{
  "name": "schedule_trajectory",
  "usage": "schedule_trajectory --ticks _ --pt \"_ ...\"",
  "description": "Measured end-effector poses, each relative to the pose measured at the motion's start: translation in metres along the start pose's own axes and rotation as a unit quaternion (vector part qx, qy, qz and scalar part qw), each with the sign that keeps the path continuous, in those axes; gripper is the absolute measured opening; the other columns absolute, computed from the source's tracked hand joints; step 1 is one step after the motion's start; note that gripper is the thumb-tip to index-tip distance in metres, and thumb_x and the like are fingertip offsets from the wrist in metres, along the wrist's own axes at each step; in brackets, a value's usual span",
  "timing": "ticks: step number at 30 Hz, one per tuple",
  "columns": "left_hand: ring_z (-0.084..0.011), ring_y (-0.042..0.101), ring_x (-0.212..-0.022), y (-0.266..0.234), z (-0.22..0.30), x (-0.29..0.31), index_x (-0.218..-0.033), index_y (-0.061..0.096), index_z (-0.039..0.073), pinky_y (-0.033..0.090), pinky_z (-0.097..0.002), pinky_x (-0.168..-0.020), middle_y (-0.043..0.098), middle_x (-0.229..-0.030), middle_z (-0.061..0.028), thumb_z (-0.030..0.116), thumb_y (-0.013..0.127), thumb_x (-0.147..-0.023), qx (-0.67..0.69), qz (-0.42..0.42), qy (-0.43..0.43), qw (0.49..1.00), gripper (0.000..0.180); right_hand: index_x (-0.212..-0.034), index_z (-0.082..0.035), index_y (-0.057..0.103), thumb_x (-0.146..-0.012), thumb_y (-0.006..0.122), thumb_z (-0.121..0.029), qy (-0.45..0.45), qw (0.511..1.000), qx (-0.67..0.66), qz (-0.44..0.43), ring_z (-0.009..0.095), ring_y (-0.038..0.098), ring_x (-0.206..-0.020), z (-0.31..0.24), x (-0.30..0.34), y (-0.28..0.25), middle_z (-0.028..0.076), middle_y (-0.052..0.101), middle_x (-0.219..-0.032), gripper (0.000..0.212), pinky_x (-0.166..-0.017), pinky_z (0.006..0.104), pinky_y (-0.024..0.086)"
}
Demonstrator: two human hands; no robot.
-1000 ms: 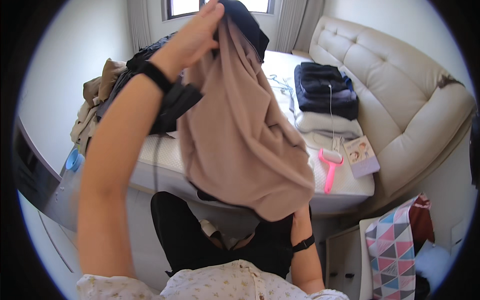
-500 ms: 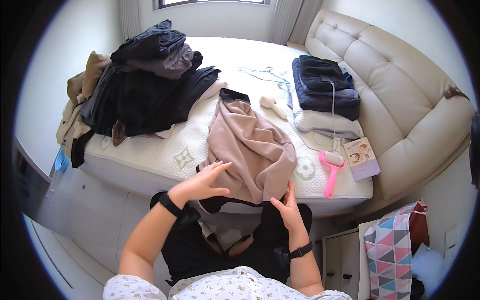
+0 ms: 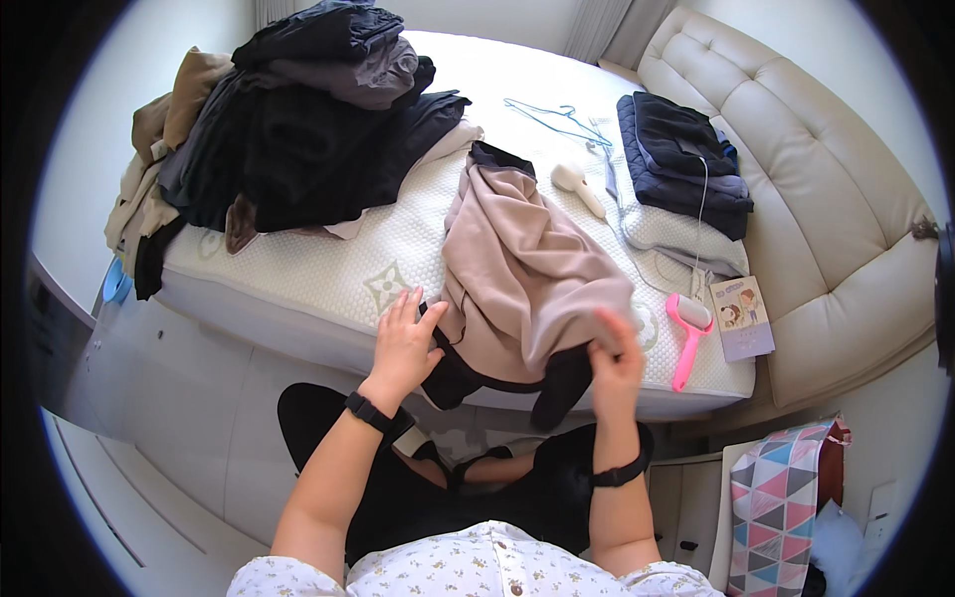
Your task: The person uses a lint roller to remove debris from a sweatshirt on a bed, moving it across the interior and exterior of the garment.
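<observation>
A pinkish-beige garment (image 3: 532, 264) with black edging lies rumpled at the bed's near edge, and its black parts hang over the side. My left hand (image 3: 403, 343) is at its lower left edge, fingers spread and thumb pointing toward the cloth. At the lower right corner, my right hand (image 3: 617, 363) has the cloth between thumb and fingers; the fingertips are blurred by motion. Whatever lies under the garment's folds is hidden.
Dark clothes (image 3: 288, 149) are heaped on the left of the mattress (image 3: 298, 289). Toward the headboard (image 3: 796, 169) are folded dark clothes (image 3: 681, 179), a pink lint roller (image 3: 686, 338), a booklet (image 3: 741, 318) and a white handheld device (image 3: 577, 189). Blue hangers (image 3: 547, 119) lie farther back.
My left hand has moved off the garment's surface to its lower left edge. My right hand has raised the lower right corner, so more black cloth shows. The whole view has shifted.
</observation>
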State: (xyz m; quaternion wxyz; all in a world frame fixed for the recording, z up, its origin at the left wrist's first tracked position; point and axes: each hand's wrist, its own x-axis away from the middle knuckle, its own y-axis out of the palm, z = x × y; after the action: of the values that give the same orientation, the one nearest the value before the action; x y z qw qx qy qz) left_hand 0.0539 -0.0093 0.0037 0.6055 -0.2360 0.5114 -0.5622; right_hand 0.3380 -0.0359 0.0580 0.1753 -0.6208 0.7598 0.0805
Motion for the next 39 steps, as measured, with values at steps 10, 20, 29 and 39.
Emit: schedule_trajectory --ticks 10,20,29,39 --pt "-0.0447 0.055 -0.075 -0.039 0.052 -0.027 -0.089 0.055 -0.002 0.044 -0.0442 -0.064 0.056 -0.075 -0.0263 0.013 0.05 -0.091 0.371 -0.009 -0.021 0.928 0.016 -0.149 -0.003 0.022 -0.079 0.068 -0.006 0.001 0.969 0.238 0.068 0.034 0.033 -0.136 0.038 -0.014 -0.06 0.021 0.036 -0.145 0.084 -0.113 0.0405 0.026" --pt "-0.018 0.045 -0.062 -0.066 0.088 -0.022 -0.09 0.053 -0.002 0.04 -0.0317 -0.06 0.048 -0.066 -0.0126 0.007 0.048 -0.093 0.403 -0.034 -0.027 0.914 0.011 -0.132 0.005 0.045 -0.089 0.065 -0.043 0.341 0.875 -0.036 -0.34 0.019 0.066 -0.059 0.07 0.097 0.06 0.014 0.068 -0.073 0.067 -0.055 0.0257 0.051" --pt "-0.0331 0.045 -0.061 -0.088 0.074 -0.002 -0.09 0.051 -0.001 0.043 -0.0341 -0.059 0.049 -0.07 -0.02 0.004 0.053 -0.09 0.371 -0.121 0.027 0.92 0.006 -0.093 0.003 0.052 -0.098 0.052 -0.013 0.296 0.907 -0.178 -0.24 0.023 0.071 -0.069 0.02 0.061 0.032 0.012 0.065 -0.08 0.016 -0.054 0.0262 0.053" --pt "-0.0435 0.048 -0.068 -0.065 0.121 0.024 -0.088 0.048 -0.001 0.042 -0.0422 -0.06 0.049 -0.072 -0.0228 0.006 0.059 -0.09 0.412 -0.245 0.2 0.855 0.013 -0.094 0.005 0.066 -0.075 0.062 -0.001 -0.104 0.96 0.221 -0.138 0.042 0.061 -0.09 0.028 -0.002 0.015 0.026 0.064 -0.094 0.021 -0.077 0.0466 0.049"
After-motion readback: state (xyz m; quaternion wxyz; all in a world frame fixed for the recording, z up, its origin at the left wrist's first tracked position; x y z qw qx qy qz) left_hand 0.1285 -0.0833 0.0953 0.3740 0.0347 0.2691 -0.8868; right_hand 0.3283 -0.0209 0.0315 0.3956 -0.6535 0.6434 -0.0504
